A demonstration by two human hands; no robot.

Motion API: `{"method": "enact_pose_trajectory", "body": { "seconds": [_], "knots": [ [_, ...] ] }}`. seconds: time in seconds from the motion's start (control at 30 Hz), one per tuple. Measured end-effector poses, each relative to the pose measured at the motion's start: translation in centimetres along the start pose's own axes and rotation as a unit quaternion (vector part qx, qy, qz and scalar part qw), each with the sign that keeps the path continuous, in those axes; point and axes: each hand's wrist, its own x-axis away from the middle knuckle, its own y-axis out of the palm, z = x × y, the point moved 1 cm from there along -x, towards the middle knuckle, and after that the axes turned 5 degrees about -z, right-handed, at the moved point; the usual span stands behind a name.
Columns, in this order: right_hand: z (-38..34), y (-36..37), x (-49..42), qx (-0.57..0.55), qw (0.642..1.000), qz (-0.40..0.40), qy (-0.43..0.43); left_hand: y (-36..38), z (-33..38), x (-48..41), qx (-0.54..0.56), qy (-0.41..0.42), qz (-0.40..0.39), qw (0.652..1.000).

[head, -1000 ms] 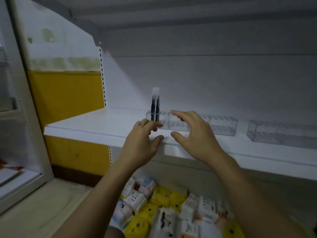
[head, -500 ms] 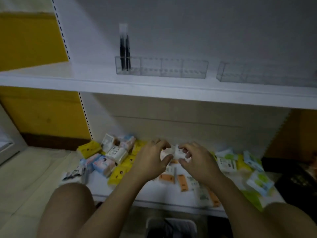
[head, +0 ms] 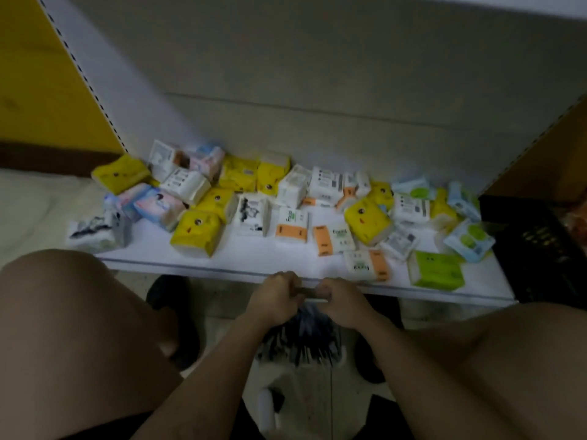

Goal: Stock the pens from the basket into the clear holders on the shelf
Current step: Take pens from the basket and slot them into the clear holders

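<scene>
Low between my knees stands the white basket [head: 305, 395], with a blurred heap of dark pens [head: 301, 341] in it. Just above that heap, my left hand [head: 273, 301] and my right hand [head: 341, 304] are close together with curled fingers. Both grip a thin pen-like bundle [head: 313, 296] that spans the gap between them. Motion blur hides how many pens it holds. The clear holders and the upper shelf are out of view.
The white lower shelf [head: 254, 258] runs right behind my hands and carries several scattered tissue packs [head: 197, 236]. A black crate [head: 540, 249] sits at the right, and yellow panels flank the unit. My bare knees [head: 79, 328] fill both lower corners.
My view has swung down from the upper shelf with the holders to the basket. Both hands have dropped from the holder to just over the pens and closed on a pen-like bundle.
</scene>
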Motion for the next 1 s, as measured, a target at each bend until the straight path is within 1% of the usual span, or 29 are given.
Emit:
{"method": "enact_pose_trajectory", "body": {
  "seconds": [0.13,0.27,0.37,0.47,0.67,0.77,0.83,0.93,1.0],
  "knots": [
    [2.4,2.9,-0.6,-0.039,0.996,-0.060,0.050,2.8,-2.6,-0.5,-0.012,-0.072,-0.082,0.994],
    [3.8,5.2,-1.5,-0.040,0.988,-0.134,0.072,5.5,-5.2,-1.9,-0.023,-0.094,-0.149,0.984],
    [4.3,6.7,-2.2,-0.043,0.982,-0.164,0.083,7.0,-6.5,-2.6,-0.028,-0.121,-0.182,0.975],
    [5.6,7.7,-3.2,-0.047,0.977,-0.176,0.114,9.1,-7.8,-3.4,-0.038,-0.156,-0.189,0.969],
    [6.3,10.3,-4.9,-0.087,0.965,-0.191,0.157,11.8,-9.5,-3.8,-0.020,-0.177,-0.201,0.963],
    [6.2,12.0,-5.7,-0.072,0.960,-0.216,0.163,12.2,-11.1,-4.5,-0.026,-0.138,-0.239,0.961],
    [6.2,12.5,-6.4,-0.077,0.959,-0.207,0.176,12.2,-11.6,-4.8,-0.044,-0.134,-0.259,0.956],
    [6.3,12.9,-7.2,-0.093,0.961,-0.196,0.174,12.5,-11.3,-4.9,-0.051,-0.127,-0.247,0.959],
    [6.2,13.3,-7.5,-0.111,0.963,-0.189,0.158,12.7,-10.9,-4.3,-0.058,-0.120,-0.227,0.965]
  ]
}}
